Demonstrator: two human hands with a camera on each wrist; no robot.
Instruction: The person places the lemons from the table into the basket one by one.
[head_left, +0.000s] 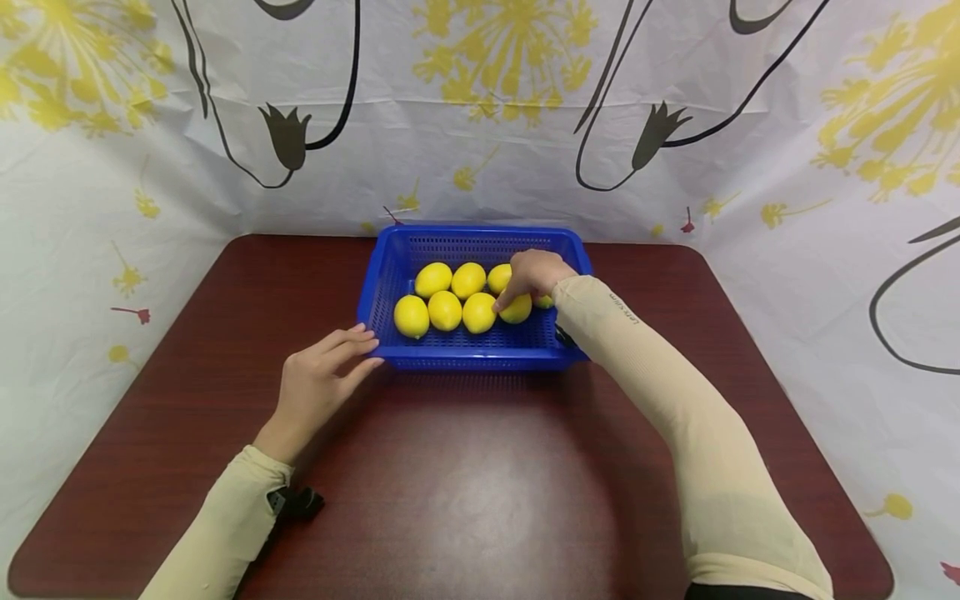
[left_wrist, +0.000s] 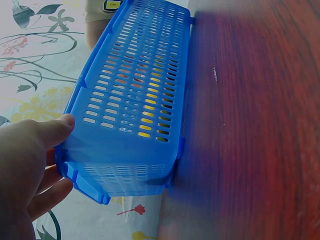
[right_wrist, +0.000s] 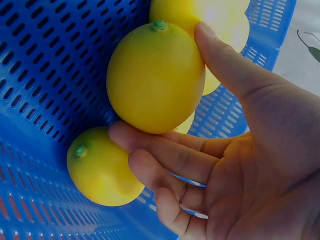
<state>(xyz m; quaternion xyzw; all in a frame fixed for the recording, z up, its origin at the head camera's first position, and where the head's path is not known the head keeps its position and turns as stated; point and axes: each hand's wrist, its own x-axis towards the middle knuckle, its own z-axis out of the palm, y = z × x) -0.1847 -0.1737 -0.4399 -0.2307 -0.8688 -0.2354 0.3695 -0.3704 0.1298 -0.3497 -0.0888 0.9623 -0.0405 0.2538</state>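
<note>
A blue plastic basket [head_left: 480, 357] with slotted walls stands at the table's far side. Several yellow lemons [head_left: 412, 317] lie inside it in two rough rows. At the basket's near left corner, my left hand [head_left: 318, 379] grips the rim, thumb [left_wrist: 62, 127] on the front side and fingers round the corner. My right hand [head_left: 536, 271] reaches over the basket's right part. Its thumb and fingers hold a lemon [right_wrist: 155, 80] with a green stem end, thumb on one side and fingertips on the other. Another lemon [right_wrist: 105, 167] lies right at those fingertips.
The dark reddish-brown table [head_left: 465, 483] has rounded corners. A white cloth [head_left: 465, 200] with yellow and black flower prints hangs behind and on both sides of it. My right sleeve [head_left: 675, 400] crosses over the basket's near right corner.
</note>
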